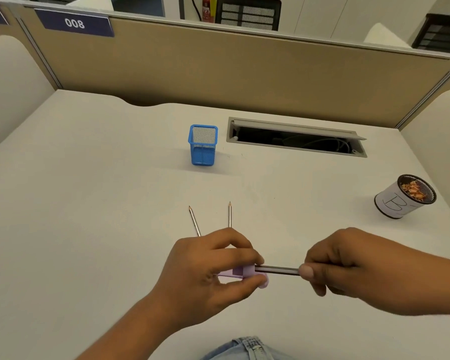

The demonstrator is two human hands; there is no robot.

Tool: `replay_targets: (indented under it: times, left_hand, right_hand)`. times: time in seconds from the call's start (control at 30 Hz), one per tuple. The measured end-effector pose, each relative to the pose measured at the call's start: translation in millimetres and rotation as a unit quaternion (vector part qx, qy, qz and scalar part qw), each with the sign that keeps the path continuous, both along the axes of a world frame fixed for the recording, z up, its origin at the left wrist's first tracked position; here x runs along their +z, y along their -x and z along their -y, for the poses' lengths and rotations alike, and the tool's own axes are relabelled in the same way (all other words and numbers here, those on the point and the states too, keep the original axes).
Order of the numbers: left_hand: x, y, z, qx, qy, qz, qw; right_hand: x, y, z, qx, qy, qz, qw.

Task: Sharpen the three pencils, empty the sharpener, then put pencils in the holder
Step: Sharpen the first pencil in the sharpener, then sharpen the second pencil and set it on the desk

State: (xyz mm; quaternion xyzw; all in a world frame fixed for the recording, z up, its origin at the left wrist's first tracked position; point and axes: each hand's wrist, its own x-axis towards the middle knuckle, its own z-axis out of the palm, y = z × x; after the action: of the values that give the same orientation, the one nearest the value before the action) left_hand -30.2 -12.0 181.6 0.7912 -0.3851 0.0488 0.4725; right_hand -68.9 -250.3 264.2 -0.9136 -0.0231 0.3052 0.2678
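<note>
1. The left hand (pixel 211 266) is curled around a small lilac pencil sharpener (pixel 240 272), fingers on its far side and thumb under its near side, gripping it just above the white desk (pixel 89 203).
2. The right hand (pixel 348 266) pinches a dark pencil (pixel 277 270) between thumb and bent fingers; the other fingers are folded in, so the hand is nearly shut.
3. The pencil lies level between the two hands. Its left end sits in the sharpener's opening, and its right end is hidden inside the right hand's grip.
4. Just beyond the left hand, two more pencils lie on the desk with sharpened tips pointing away from the person: a left pencil (pixel 194 220) leaning slightly left, and a right pencil (pixel 230 214) lying straight. Their near ends are hidden behind the left hand's knuckles.
5. Farther beyond the left hand stands a blue mesh pencil holder (pixel 202 145), upright and with nothing showing inside.
6. Beyond and to the right of the right hand, well apart from it, stands a round mesh cup wrapped in white paper (pixel 404 197), with pencil shavings inside.
7. Right of the blue holder, an open cable slot (pixel 296 137) is set into the desk.
</note>
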Motion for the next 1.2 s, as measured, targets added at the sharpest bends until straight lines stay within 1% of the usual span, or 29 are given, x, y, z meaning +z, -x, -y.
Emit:
replay_targets:
  times: [0.03,0.1,0.23,0.3,0.43,0.53,0.63,0.7,0.8,0.9,1.0,1.1,1.2]
  left_hand:
    - [-0.7,-0.4,-0.2,-0.002,0.004,0.001,1.000]
    - [-2.2,-1.3,-1.3,-0.007,0.004,-0.006,1.000]
    - [-7.3,-6.4,-7.7,0.000,-0.029,-0.033,0.999]
    - [-10.4,-10.6,-12.9,0.030,-0.010,-0.070,0.997]
    - [-14.6,-17.6,-19.4,0.120,0.063,-0.135,0.982]
    - [-18.8,-19.8,-17.7,0.165,0.090,-0.172,0.967]
    - [-22.7,-20.4,-12.0,0.182,0.096,-0.207,0.956]
    - [-26.3,-20.2,-8.2,0.182,0.104,-0.227,0.951]
    - [-31.5,-18.5,-3.4,0.167,0.122,-0.244,0.947]
    - [-37.3,-18.4,-0.2,0.159,0.126,-0.257,0.945]
    - [-42.1,-19.7,2.1,0.162,0.124,-0.269,0.941]
    - [-46.0,-22.0,5.0,0.163,0.126,-0.285,0.936]
    - [-49.3,-26.1,8.3,0.162,0.126,-0.295,0.933]
  right_hand:
    - [1.2,-2.0,-0.2,0.001,-0.011,-0.025,1.000]
    - [2.1,-3.6,-0.1,0.002,-0.011,-0.036,0.999]
    - [1.0,-3.5,6.7,0.012,0.036,0.021,0.999]
    - [0.4,-5.7,11.8,0.000,0.042,0.047,0.998]
    - [-16.7,-12.2,20.6,-0.120,-0.044,0.071,0.989]
    - [-60.3,-23.0,28.1,-0.226,-0.097,0.112,0.963]
    - [-117.3,-39.1,32.9,-0.322,-0.121,0.113,0.932]
    - [-148.5,-51.0,32.8,-0.356,-0.125,0.115,0.919]
    - [-181.2,-67.7,28.4,-0.363,-0.097,0.135,0.917]
    - [-205.2,-82.9,25.4,-0.339,-0.050,0.149,0.928]
    - [-218.0,-93.2,21.2,-0.321,-0.013,0.151,0.935]
    - [-222.3,-101.3,19.2,-0.316,0.021,0.162,0.935]
    - [-227.8,-107.7,21.2,-0.311,0.037,0.163,0.936]
